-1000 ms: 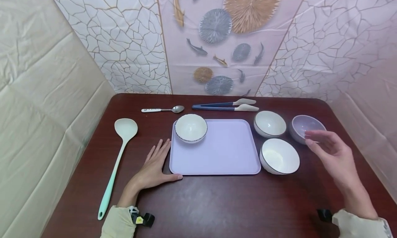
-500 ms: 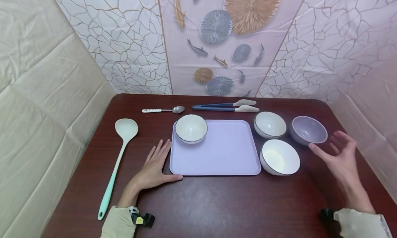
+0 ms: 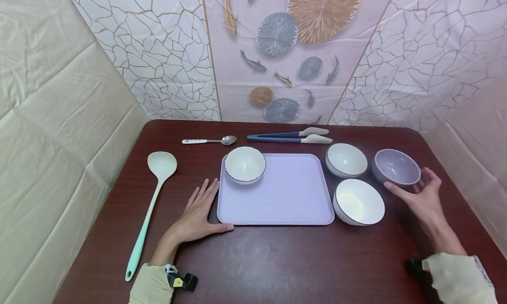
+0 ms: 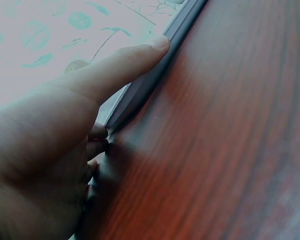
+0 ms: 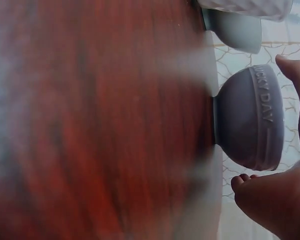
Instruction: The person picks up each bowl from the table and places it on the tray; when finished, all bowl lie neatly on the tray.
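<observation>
The purple bowl [image 3: 396, 167] stands upright on the table at the far right. Raised letters run round its side in the right wrist view. My right hand [image 3: 424, 203] is spread around its near right side, thumb at the front and fingers at the right. In the right wrist view a gap shows between the fingers [image 5: 255, 192] and the bowl wall. My left hand [image 3: 196, 216] lies with straight fingers at the left edge of the lilac tray [image 3: 277, 203], its thumb along the front corner. A white bowl [image 3: 245, 165] sits in the tray's back left corner.
Two more white bowls, one behind [image 3: 346, 160] and one nearer [image 3: 358, 203], stand between tray and purple bowl. Blue tongs [image 3: 277, 138] and a small spoon [image 3: 210, 141] lie at the back. A long green-handled ladle [image 3: 150, 207] lies at the left.
My right hand has swung from over the purple bowl out to its right, then closed in toward its side. The left hand and the tray have stayed put.
</observation>
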The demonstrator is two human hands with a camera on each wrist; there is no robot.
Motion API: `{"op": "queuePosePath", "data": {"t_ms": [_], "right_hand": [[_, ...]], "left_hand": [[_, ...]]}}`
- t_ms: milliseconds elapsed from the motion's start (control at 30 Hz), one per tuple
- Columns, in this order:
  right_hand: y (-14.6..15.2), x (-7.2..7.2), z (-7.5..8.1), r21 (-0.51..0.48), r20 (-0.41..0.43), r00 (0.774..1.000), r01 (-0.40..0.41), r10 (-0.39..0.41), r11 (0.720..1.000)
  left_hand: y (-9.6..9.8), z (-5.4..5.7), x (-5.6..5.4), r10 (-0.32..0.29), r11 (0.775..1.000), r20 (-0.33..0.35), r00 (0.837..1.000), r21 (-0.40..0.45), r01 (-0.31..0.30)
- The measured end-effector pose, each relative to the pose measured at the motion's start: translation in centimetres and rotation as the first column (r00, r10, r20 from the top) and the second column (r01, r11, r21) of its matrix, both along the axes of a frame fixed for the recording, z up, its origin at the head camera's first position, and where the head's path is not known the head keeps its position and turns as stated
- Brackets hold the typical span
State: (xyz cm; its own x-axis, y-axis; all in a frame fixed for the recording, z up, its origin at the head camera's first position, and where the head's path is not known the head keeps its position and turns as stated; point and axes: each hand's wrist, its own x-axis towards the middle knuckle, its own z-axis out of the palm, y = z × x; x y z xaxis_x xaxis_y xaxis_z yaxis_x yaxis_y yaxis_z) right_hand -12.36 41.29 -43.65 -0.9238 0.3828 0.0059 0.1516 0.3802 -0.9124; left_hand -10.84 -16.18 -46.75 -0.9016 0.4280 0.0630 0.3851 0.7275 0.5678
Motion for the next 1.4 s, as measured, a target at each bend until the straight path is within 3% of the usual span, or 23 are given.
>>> {"op": "queuePosePath", "data": {"t_ms": [533,700,967,1400], "right_hand": [[0.2,-1.5,-1.2,-0.110,-0.071,0.997,0.013,-0.021,0.994],[0.4,-1.8,-1.7,-0.107,-0.094,0.995,0.016,-0.027,0.994],[0.5,-2.3,-2.2,0.013,-0.066,0.996,0.062,-0.061,0.998],[0.9,-2.9,-2.3,-0.062,-0.123,0.991,0.036,-0.043,0.997]], "left_hand": [[-0.1,0.1,0.0,-0.001,1.000,0.016,1.000,-0.015,0.001],[-0.1,0.1,0.0,0.004,1.000,0.030,1.000,-0.025,-0.003],[-0.1,0.1,0.0,0.000,1.000,0.018,1.000,-0.027,0.000],[-0.2,-0.1,-0.1,0.002,1.000,0.020,1.000,-0.023,-0.002]]}}
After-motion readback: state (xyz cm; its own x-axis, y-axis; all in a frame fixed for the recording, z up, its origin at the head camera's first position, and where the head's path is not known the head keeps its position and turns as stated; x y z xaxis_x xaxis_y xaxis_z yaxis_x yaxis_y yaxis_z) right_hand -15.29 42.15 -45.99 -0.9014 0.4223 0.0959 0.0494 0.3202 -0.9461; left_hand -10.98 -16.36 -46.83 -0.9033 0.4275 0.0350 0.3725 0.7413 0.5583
